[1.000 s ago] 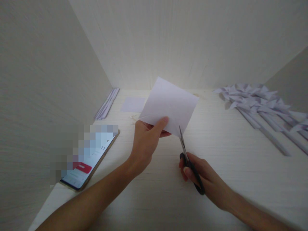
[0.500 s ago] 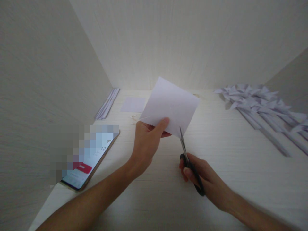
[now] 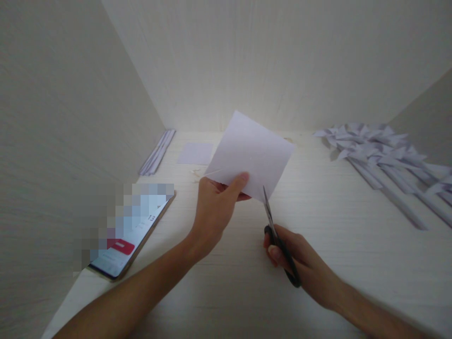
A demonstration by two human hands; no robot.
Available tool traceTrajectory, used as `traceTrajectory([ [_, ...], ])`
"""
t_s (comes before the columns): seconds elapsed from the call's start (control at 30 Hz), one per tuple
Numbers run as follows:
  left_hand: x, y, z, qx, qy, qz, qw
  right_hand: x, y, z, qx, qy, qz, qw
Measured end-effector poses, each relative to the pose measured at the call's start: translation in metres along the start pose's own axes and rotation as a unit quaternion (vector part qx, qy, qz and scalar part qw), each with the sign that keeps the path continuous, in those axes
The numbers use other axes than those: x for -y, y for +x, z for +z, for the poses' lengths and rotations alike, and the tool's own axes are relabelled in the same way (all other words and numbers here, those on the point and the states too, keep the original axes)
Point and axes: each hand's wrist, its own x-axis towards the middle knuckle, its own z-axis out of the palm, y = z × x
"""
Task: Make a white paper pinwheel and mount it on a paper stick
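My left hand [image 3: 214, 212] pinches the near edge of a white square sheet of paper [image 3: 252, 153] and holds it tilted above the pale wooden table [image 3: 328, 226]. My right hand [image 3: 300, 263] grips black-handled scissors [image 3: 277, 238]. Their blades point up and away, and the tips meet the sheet's lower corner just right of my left thumb.
A phone [image 3: 132, 235] with a lit screen lies at the left, against the side wall. A small paper square [image 3: 195, 153] and a bundle of paper strips [image 3: 157, 150] lie at the back left. Several folded paper pinwheels on paper sticks [image 3: 384, 157] are spread at the right.
The sheet has shifted very slightly up and to the right in my left hand. The scissors and my right hand stay almost still at its lower corner.
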Motion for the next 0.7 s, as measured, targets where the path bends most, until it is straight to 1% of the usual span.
traceTrajectory([
  [0.7,-0.0012,0.0014,-0.0007,0.007,0.023,-0.016,1.000,-0.0010,0.0009,0.0013,-0.007,0.016,0.010,1.000],
])
